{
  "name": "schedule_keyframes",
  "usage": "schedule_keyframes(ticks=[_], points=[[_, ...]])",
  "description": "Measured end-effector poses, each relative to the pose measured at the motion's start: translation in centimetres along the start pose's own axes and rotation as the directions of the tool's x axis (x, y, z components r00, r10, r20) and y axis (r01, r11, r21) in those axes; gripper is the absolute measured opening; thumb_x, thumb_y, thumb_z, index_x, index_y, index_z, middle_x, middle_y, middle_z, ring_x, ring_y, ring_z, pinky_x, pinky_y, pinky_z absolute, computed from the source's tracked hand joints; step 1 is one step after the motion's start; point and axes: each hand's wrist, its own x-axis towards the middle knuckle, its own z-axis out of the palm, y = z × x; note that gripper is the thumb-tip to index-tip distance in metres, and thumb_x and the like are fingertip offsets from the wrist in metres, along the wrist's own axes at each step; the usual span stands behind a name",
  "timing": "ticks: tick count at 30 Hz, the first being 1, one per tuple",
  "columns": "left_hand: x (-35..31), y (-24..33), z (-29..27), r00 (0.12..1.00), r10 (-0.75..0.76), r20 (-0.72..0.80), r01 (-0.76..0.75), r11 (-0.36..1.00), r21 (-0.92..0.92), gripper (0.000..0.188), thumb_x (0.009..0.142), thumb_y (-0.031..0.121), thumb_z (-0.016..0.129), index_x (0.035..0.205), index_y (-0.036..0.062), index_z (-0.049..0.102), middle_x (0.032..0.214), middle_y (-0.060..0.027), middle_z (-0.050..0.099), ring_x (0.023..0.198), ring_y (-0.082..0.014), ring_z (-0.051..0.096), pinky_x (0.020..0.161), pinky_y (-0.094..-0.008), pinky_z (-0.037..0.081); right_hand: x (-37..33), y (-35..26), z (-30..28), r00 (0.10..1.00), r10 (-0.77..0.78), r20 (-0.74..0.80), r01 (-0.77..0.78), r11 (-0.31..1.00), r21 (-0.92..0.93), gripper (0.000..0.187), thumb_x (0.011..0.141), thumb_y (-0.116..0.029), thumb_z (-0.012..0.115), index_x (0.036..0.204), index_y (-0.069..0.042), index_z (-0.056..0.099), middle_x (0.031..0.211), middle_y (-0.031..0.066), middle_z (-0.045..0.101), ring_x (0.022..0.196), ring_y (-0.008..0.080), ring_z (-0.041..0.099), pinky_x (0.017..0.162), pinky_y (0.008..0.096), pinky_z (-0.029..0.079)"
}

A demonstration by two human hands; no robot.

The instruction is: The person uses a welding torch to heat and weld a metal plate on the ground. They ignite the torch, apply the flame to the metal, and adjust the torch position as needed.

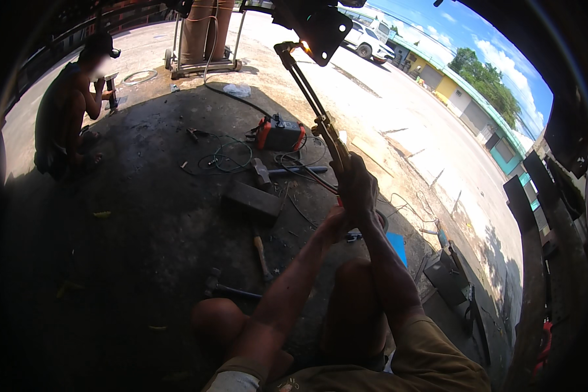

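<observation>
A brass cutting torch (331, 138) points up and away from me, its bent head (285, 48) close to a dark steel plate with holes (323, 39). A small orange-yellow flame (305, 46) glows between torch head and plate edge. My right hand (359, 186) is wrapped around the torch handle. Just below it, my left hand (335, 220) is closed around the handle's lower end or its hoses; the grip is partly in shadow. Hoses run from beneath my hands toward the floor.
An orange-and-black welding machine (279, 134) with cables, a sledgehammer (262, 171), a dark metal block (251, 201) and another hammer (213, 282) lie on the floor. Gas cylinders (199, 29) stand on a cart. A person (68, 117) squats at left. Steel pieces (447, 271) lie at right.
</observation>
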Motion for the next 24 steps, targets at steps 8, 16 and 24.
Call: schedule_keyframes(ticks=[8, 16, 24], points=[[0.9, -1.2, -1.2, 1.0, -0.002, -0.012, 0.003, 0.996, 0.094, 0.048, 0.092, 0.04, 0.074, 0.12, 0.0023, 0.065, 0.1, -0.0016, 0.066, 0.086, -0.0089, 0.062, 0.069, -0.0263, 0.051, 0.1, -0.4, -0.3, 1.0, -0.006, 0.018, 0.006, 1.0, 0.009, 0.026, 0.093, -0.032, 0.07, 0.111, -0.016, 0.06, 0.086, 0.0177, 0.07, 0.079, 0.0413, 0.069, 0.061, 0.0483, 0.052], [1.2, -0.9, -1.5, 0.998, 0.038, 0.04, -0.037, 0.999, -0.022, 0.044, 0.095, 0.034, 0.07, 0.123, 0.0002, 0.064, 0.109, -0.0074, 0.069, 0.095, -0.0123, 0.066, 0.077, -0.0275, 0.054, 0.4, -0.7, 0.3, 0.994, -0.095, -0.049, 0.096, 0.995, 0.011, 0.024, 0.091, -0.028, 0.073, 0.099, -0.012, 0.057, 0.08, 0.0186, 0.067, 0.076, 0.0423, 0.068, 0.06, 0.0485, 0.05], [0.7, -0.7, -1.2, 0.995, 0.099, 0.022, -0.101, 0.969, 0.226, 0.04, 0.096, 0.035, 0.068, 0.119, 0.0015, 0.065, 0.102, -0.0044, 0.066, 0.087, -0.0097, 0.06, 0.071, -0.0295, 0.052, 0.2, -0.9, 0.0, 1.0, 0.011, -0.006, -0.011, 1.0, 0.023, 0.025, 0.092, -0.03, 0.073, 0.103, -0.012, 0.06, 0.079, 0.0177, 0.068, 0.076, 0.0407, 0.068, 0.061, 0.0474, 0.05]])
